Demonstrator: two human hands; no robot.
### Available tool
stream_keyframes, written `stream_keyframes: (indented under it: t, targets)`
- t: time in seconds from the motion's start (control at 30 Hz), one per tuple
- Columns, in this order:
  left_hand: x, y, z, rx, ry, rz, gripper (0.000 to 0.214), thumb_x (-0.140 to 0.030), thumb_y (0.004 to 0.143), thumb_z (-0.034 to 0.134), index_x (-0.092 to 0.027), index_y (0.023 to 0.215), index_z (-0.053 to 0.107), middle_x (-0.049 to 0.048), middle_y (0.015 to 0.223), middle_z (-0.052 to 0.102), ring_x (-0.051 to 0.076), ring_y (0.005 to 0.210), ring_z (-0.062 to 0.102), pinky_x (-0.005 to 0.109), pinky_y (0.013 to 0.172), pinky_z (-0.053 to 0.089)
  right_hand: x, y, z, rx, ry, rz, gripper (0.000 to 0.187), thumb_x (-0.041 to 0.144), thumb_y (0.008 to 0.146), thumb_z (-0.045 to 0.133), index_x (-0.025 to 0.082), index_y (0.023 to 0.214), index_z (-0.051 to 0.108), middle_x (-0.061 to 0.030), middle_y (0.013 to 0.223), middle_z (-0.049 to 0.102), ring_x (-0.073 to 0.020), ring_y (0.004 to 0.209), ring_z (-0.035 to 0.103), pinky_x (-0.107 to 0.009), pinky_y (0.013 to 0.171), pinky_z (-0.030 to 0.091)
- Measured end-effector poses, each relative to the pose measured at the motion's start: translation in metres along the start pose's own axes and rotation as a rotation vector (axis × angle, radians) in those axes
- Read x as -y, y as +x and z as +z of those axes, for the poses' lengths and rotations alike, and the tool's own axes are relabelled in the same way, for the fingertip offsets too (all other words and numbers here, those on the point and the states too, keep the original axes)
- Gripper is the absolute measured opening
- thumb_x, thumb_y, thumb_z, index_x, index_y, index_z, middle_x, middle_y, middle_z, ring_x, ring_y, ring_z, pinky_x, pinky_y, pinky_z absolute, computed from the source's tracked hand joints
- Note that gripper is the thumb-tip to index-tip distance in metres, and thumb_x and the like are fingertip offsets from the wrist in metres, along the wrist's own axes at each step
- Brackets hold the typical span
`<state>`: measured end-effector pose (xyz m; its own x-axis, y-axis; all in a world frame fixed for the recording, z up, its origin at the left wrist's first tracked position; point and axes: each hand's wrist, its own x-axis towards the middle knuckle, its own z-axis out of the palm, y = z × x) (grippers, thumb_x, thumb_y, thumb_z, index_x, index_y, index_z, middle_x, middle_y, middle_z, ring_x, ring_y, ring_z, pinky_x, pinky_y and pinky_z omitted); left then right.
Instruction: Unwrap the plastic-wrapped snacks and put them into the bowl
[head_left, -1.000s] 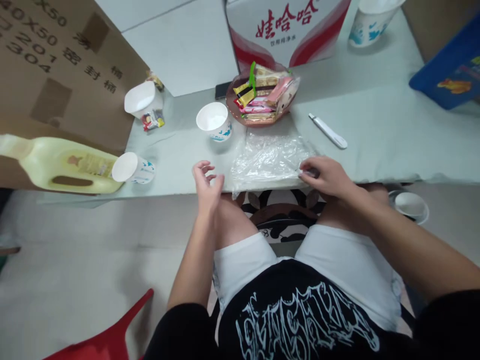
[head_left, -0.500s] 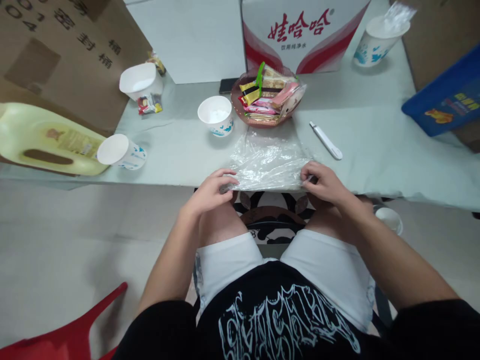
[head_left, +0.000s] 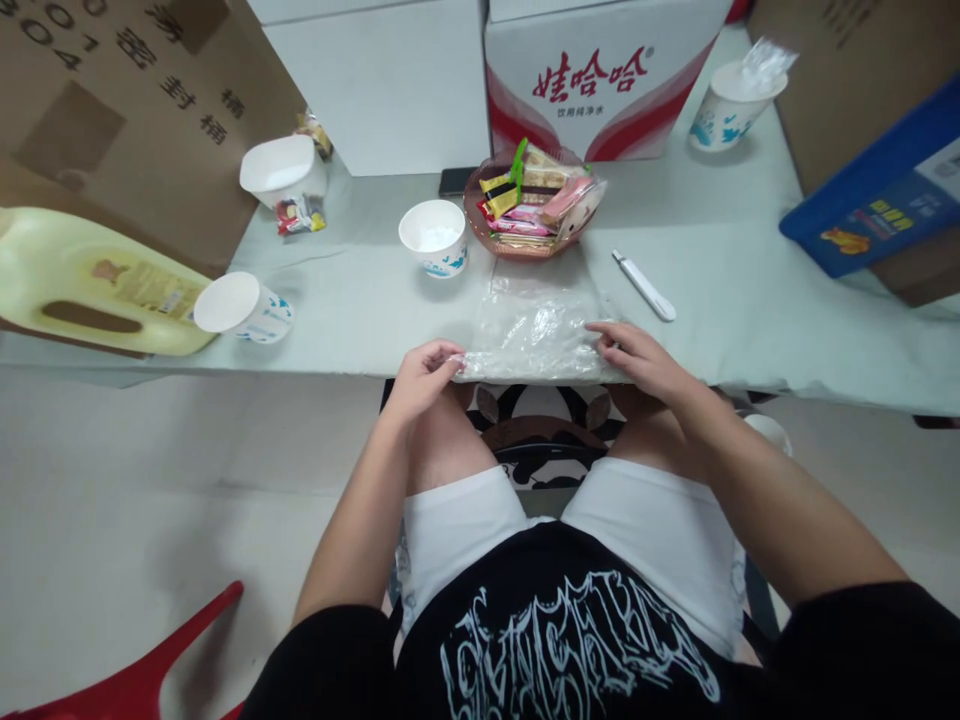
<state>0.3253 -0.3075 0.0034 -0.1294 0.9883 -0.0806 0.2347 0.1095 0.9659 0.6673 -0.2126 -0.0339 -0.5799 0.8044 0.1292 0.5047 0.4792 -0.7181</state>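
A clear, crinkled plastic bag point(head_left: 536, 325) lies flat at the table's front edge, between my two hands. My left hand point(head_left: 426, 375) is closed at the bag's left front corner, with thumb and fingertips pinching the plastic. On the right side, my right hand point(head_left: 637, 355) has its fingers apart, the index finger stretched out over the bag and touching or nearly touching it. Behind the bag stands a pinkish glass bowl point(head_left: 487, 230) filled with wrapped snacks point(head_left: 525, 205). A white utility knife point(head_left: 645, 287) lies beyond my right hand.
Paper cups stand near the bowl point(head_left: 435, 240), at the left point(head_left: 244, 305) and at the back right point(head_left: 731, 110). A yellow jug point(head_left: 97, 285) and a blue container point(head_left: 877, 200) flank the table. White boxes point(head_left: 382, 95) line the back. A red chair point(head_left: 142, 660) is at lower left.
My right hand has opened from a curled grip, its index finger now reaching inward over the bag. My left fingers have closed on the left corner. The view has shifted slightly.
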Motion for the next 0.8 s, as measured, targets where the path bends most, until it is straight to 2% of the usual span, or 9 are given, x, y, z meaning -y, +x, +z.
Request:
stream_keyframes:
  t: [0.1,0.2,0.33,0.43,0.57,0.67,0.73,0.8]
  targets:
    - [0.0,0.001,0.003,0.003,-0.01,-0.006,0.024,-0.039,0.07,0.076,-0.018,0.081,0.071,-0.0001,0.066,0.065,0.013,0.061,0.059,0.025,0.062,0.047,0.003,0.003,0.002,0.014,-0.054,-0.011,0.037,0.054,0.087,0.061,0.026,0.106,0.074,-0.0054,0.083,0.068,-0.0271,0.089,0.064,-0.045,0.088,0.05]
    - [0.002,0.001,0.006,-0.004,-0.013,-0.005,0.026,-0.042,0.071,0.076,-0.018,0.08,0.071,-0.0014,0.063,0.062,0.012,0.06,0.055,0.025,0.06,0.045,0.003,0.003,0.0,-0.064,0.042,-0.012,0.025,0.048,0.087,0.061,0.025,0.084,0.069,-0.0064,0.092,0.069,-0.0255,0.09,0.066,-0.044,0.089,0.051]
    - [0.005,0.002,0.009,-0.034,0.019,0.0,0.028,-0.044,0.073,0.075,-0.017,0.08,0.071,-0.0003,0.069,0.064,0.013,0.065,0.055,0.026,0.064,0.044,0.001,-0.003,-0.007,-0.205,0.243,0.064,0.023,0.044,0.083,0.065,0.024,0.077,0.055,-0.0064,0.098,0.069,-0.0263,0.098,0.066,-0.044,0.09,0.052]
    - [0.006,0.003,0.014,-0.045,0.032,0.009,0.028,-0.044,0.074,0.073,-0.018,0.081,0.07,0.0009,0.073,0.066,0.014,0.068,0.056,0.026,0.065,0.044,0.008,-0.009,-0.013,-0.197,0.293,0.082,0.024,0.039,0.08,0.068,0.025,0.081,0.048,-0.0069,0.106,0.071,-0.0272,0.106,0.067,-0.046,0.094,0.051]
    - [0.005,0.006,0.019,-0.053,0.093,0.06,0.023,-0.042,0.078,0.069,-0.019,0.081,0.07,0.0032,0.08,0.07,0.017,0.075,0.06,0.028,0.07,0.047,0.029,-0.014,-0.025,-0.13,0.148,0.058,0.03,0.037,0.08,0.069,0.027,0.105,0.055,-0.0034,0.091,0.073,-0.0274,0.099,0.07,-0.048,0.095,0.051]
    - [0.003,0.007,0.019,-0.038,0.161,0.134,0.021,-0.04,0.078,0.066,-0.019,0.079,0.07,0.0053,0.088,0.071,0.019,0.085,0.064,0.03,0.077,0.05,0.041,-0.016,-0.033,-0.088,-0.046,0.001,0.011,0.037,0.086,0.062,0.026,0.088,0.064,-0.0043,0.081,0.072,-0.0294,0.095,0.071,-0.05,0.092,0.052]
    - [0.002,0.007,0.017,-0.032,0.186,0.181,0.019,-0.039,0.078,0.066,-0.02,0.077,0.07,0.0069,0.095,0.073,0.021,0.093,0.066,0.033,0.087,0.051,0.045,-0.02,-0.036,-0.094,-0.112,-0.036,0.014,0.035,0.089,0.059,0.026,0.079,0.064,-0.0057,0.084,0.074,-0.0316,0.102,0.071,-0.051,0.092,0.054]
    - [0.0,0.006,0.016,-0.014,0.197,0.204,0.017,-0.037,0.078,0.067,-0.021,0.076,0.07,0.0079,0.101,0.074,0.022,0.099,0.067,0.037,0.095,0.05,0.047,-0.028,-0.037,-0.143,-0.129,-0.059,0.012,0.032,0.089,0.058,0.027,0.081,0.065,-0.0055,0.09,0.076,-0.0329,0.111,0.07,-0.053,0.095,0.054]
